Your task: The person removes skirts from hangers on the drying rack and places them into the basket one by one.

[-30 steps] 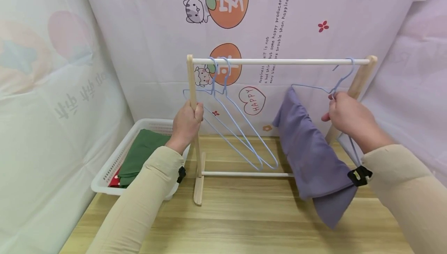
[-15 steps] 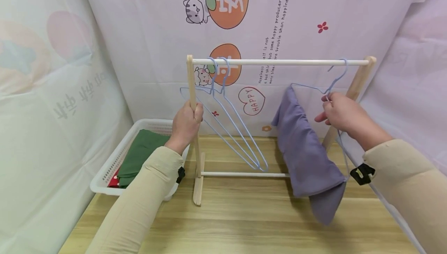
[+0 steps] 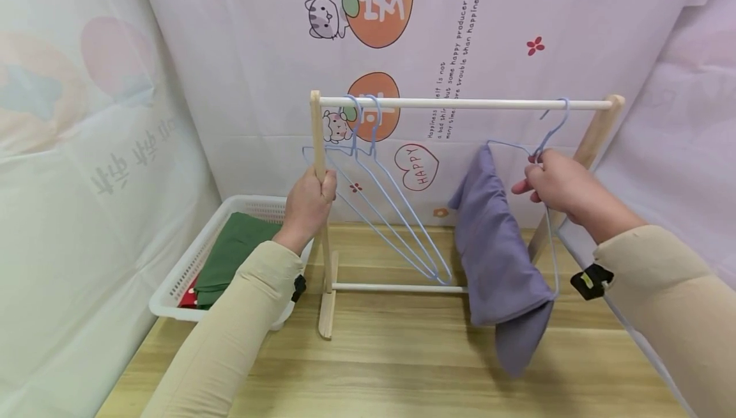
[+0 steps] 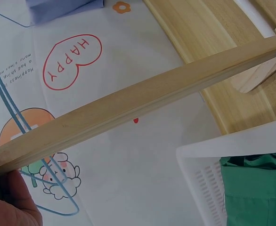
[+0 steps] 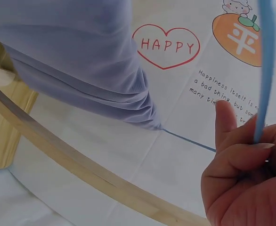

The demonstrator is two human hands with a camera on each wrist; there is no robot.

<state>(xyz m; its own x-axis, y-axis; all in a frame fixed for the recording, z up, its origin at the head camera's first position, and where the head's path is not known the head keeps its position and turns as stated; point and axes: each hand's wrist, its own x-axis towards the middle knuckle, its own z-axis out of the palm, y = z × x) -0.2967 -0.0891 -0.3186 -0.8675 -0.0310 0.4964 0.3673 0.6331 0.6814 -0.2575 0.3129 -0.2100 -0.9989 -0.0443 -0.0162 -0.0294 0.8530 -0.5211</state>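
Note:
My left hand grips the left wooden post of a small clothes rack, fingers wrapped around it. With my right hand I pinch a blue wire hanger just below its hook, which sits over the white top rail. A purple garment drapes from that hanger, its lower end hanging in front of the bottom rail. In the right wrist view thumb and finger close on the blue wire, beside the purple cloth. Two bare blue hangers hang near the left post.
A white plastic basket with a folded green cloth and a bit of red cloth stands left of the rack. The rack's right post rises behind my right hand. Printed fabric walls surround the wooden tabletop.
My right hand has slid the hanger with the purple garment leftward along the rail, away from the right post. The bare hangers sway slightly. My left hand stays on the post.

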